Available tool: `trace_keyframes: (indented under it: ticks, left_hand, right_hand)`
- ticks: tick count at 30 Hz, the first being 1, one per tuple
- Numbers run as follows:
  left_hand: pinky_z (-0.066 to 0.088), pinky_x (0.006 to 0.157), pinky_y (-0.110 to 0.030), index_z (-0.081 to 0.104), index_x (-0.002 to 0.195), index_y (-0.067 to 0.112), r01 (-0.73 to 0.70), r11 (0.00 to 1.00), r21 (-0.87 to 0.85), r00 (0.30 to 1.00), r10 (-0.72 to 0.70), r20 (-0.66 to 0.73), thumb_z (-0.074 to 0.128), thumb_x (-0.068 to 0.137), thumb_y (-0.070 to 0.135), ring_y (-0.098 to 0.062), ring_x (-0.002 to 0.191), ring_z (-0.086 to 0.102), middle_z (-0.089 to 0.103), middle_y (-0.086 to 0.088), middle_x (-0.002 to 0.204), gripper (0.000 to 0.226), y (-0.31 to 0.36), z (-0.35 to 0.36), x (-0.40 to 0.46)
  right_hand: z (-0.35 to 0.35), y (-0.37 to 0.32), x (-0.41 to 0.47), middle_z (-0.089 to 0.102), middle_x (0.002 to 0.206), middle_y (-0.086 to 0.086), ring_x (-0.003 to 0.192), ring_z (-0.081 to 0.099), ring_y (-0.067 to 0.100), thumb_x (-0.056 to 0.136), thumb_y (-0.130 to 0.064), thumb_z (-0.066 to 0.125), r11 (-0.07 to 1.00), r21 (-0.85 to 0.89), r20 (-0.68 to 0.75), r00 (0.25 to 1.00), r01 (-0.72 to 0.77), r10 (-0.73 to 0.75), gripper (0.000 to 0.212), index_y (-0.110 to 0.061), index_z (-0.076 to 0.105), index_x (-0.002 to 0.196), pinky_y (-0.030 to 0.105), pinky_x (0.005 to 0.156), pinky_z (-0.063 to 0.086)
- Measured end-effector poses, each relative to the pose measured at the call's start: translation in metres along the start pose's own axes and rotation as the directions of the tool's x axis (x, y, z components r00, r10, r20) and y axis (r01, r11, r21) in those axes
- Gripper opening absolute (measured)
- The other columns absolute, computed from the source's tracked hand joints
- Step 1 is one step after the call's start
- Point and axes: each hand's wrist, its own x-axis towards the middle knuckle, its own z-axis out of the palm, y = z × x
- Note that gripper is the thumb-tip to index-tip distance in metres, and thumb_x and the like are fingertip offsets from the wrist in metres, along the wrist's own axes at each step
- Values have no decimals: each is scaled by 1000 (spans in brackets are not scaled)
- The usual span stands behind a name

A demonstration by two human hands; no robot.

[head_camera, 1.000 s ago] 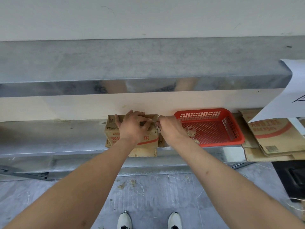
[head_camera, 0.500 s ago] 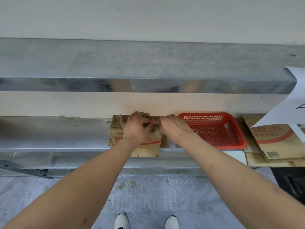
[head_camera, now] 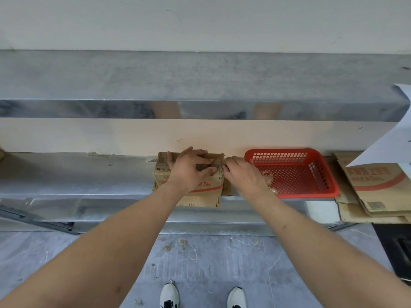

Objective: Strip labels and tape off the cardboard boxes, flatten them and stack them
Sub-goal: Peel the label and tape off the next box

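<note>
The left hand [head_camera: 188,172] lay on top of the cardboard box [head_camera: 206,185], fingers spread and bent over its upper face, thumb stretched toward the right edge, pressing the box down. The right hand [head_camera: 243,176] met it at the box's top right corner, fingertips bunched together and pinching at something thin there; whether that was tape or a label edge could not be told. Both bare forearms reached forward from the bottom of the view.

The cardboard box, printed with red characters and a red curved stripe, sat on the metal desk [head_camera: 77,174], its near edge overhanging the desk's front lip. Another piece of brown cardboard [head_camera: 198,202] showed beneath it, sticking out toward the person.

Just to the right of the box stood a red plastic basket [head_camera: 329,185] with perforated walls; pale crumpled scraps [head_camera: 266,175] lay inside its left part, partly hidden by the right hand. Farther right of the box, beyond the basket, lay a stack of flattened cardboard [head_camera: 375,192] bearing the same red print. A white sheet of paper [head_camera: 398,138] hung over that stack.

Behind the box rose a pale panel [head_camera: 89,135] topped by a metal shelf [head_camera: 155,76]. Below the box, on the grey floor [head_camera: 211,263], two white shoes [head_camera: 169,295] were visible.
</note>
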Motion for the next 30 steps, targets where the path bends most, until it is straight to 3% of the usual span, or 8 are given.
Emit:
trace_keyframes:
  ticks: [3,6,11,15,17,20,25,30]
  left_hand:
    - [3,117,-65,77,106,45,-16,1000,14,1000,16,-8,72,85,61,-13,145,37,59,24,137,27,-1,1,3]
    - [9,116,-66,78,103,45,-12,1000,-3,1000,12,-15,73,83,63,-10,139,44,61,24,132,27,-1,3,5]
    - [18,118,-63,75,99,53,-30,997,-70,999,30,11,65,72,78,-3,128,51,60,31,125,39,-6,3,7]
    - [29,117,-60,60,87,78,-24,993,-118,999,28,34,62,66,85,1,122,54,56,39,118,22,-7,4,10]
    - [32,116,-60,59,85,78,-24,992,-121,999,28,34,62,64,86,2,122,54,56,39,120,23,-9,5,13]
    - [27,118,-60,60,88,78,-27,992,-125,999,30,26,61,64,86,2,123,54,58,35,125,25,-9,5,13]
    - [7,120,-61,76,108,48,-40,999,-8,999,40,-17,70,80,69,-4,138,43,58,24,139,35,-6,3,7]
    - [3,122,-61,75,114,45,-49,999,-2,999,49,-7,73,86,59,-12,150,32,56,19,146,32,-6,2,2]
  right_hand:
    - [11,-7,-17,74,100,8,89,69,25,102,-14,59,865,435,15,962,-251,272,16,-6,73,108,41,79,56]
    - [14,-16,-28,77,105,0,96,70,14,100,-12,65,700,615,24,895,-364,445,18,-11,76,113,31,89,56]
    - [28,-14,-23,77,92,-11,89,74,12,95,-10,70,405,802,161,811,-440,563,20,-28,78,95,44,83,62]
    - [30,-12,-21,77,89,-7,86,75,15,94,-5,71,330,844,161,787,-423,596,30,-34,75,87,45,78,64]
    - [33,-11,-21,77,88,-8,86,75,14,95,-6,70,323,844,158,775,-427,612,32,-37,75,86,45,77,64]
    - [37,-9,-20,77,90,-8,85,75,12,96,-8,70,352,840,144,795,-413,590,19,-25,79,94,45,76,64]
    - [30,-3,-18,78,95,-3,86,72,14,97,-14,67,696,641,-12,902,-324,431,13,-15,79,102,36,78,60]
    - [28,3,-15,73,97,4,85,69,22,95,-16,65,786,567,-8,953,-245,303,10,-11,72,100,44,77,59]
